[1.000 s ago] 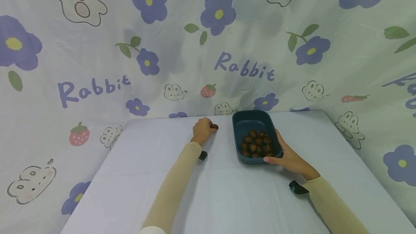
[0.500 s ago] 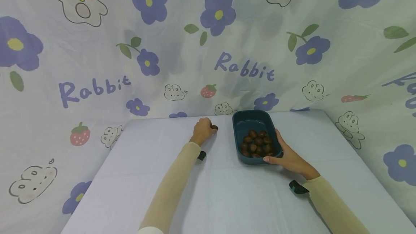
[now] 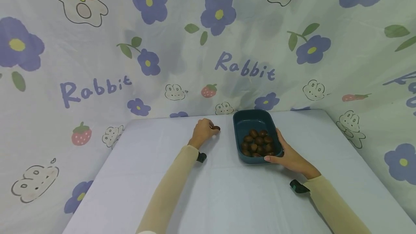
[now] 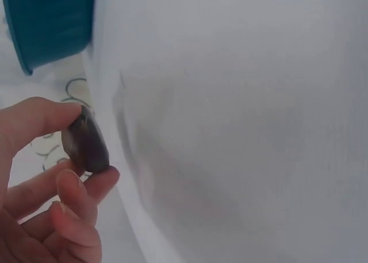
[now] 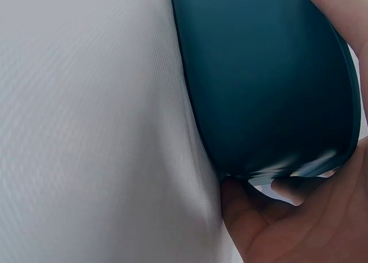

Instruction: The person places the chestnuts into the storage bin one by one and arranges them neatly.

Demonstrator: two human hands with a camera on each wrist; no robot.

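My left hand (image 3: 201, 133) is left of the container, pinching one brown chestnut (image 4: 85, 145) between thumb and fingertips. In the left wrist view the chestnut's glossy side shows. A deep teal rectangular container (image 3: 240, 122) with rounded corners stands at the back of the table. Several more chestnuts (image 3: 259, 141) are heaped in its near half, while the bare floor shows at its far end. At the container's near right corner, my right hand (image 3: 290, 157) holds on, thumb along the front wall and fingers against the right side. Part of those fingers is hidden in the head view.
A white cloth covers the table (image 3: 221, 198). Directly behind it hangs a curtain (image 3: 182, 57) printed with flowers and rabbits, which also runs along both sides. Dark wrist cameras (image 3: 201, 157) sit under each wrist.
The left hand has shifted very slightly to the right, still with the chestnut between its fingers. The right hand and the container stay in place.
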